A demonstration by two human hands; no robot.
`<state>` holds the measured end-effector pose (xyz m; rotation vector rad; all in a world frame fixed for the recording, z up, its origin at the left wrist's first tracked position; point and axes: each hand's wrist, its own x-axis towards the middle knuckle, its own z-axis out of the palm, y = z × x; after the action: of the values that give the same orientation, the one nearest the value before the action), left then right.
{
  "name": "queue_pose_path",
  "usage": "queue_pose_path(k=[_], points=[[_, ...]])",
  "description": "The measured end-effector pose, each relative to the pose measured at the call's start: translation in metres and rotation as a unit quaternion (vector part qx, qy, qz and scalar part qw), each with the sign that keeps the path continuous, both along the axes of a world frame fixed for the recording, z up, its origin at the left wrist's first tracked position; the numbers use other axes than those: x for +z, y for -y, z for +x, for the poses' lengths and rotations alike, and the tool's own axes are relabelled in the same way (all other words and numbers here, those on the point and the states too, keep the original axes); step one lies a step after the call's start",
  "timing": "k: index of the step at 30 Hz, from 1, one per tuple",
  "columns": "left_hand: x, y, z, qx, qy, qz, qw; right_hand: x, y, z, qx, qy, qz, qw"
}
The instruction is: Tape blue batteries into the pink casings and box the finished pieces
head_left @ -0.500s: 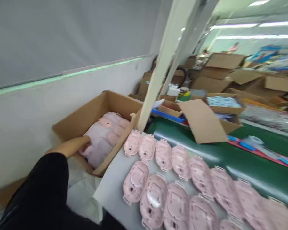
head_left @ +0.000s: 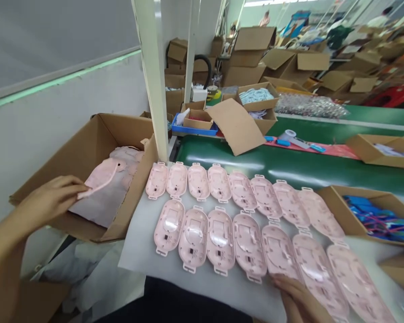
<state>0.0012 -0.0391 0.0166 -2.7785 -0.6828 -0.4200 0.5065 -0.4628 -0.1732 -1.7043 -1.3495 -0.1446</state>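
Note:
My left hand [head_left: 62, 195] pinches the end of a pink plastic shell [head_left: 103, 175], lifted at a tilt over an open cardboard box [head_left: 128, 213]. Inside that box lie more pink pieces and whitish sheets. Two rows of pink oval shells [head_left: 193, 237], hollow side up, lie on a white-covered work surface [head_left: 138, 251]. At the near edge, my right hand [head_left: 296, 294] rests by the lower ends of the front-row shells; its fingertips touch or nearly touch one, and I cannot tell whether they grip it.
Behind the shells runs a green conveyor belt [head_left: 202, 150]. A pale post [head_left: 154, 80] stands beside the box. To the right, a carton [head_left: 336, 199] holds blue parts with wires. Across the belt are a blue tray [head_left: 195, 130] and a loose cardboard flap [head_left: 237, 128].
My left hand has come up from inside the box with a pink shell. My right hand has come into view at the front row. The view has swung to the right.

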Motion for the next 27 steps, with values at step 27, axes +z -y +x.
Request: queue_pose_path(k=[27], points=[[-0.2,0.163,0.041,0.065,-0.015,-0.022,0.998,-0.01,-0.141,-0.175,0.222,0.206,-0.22,0.927]])
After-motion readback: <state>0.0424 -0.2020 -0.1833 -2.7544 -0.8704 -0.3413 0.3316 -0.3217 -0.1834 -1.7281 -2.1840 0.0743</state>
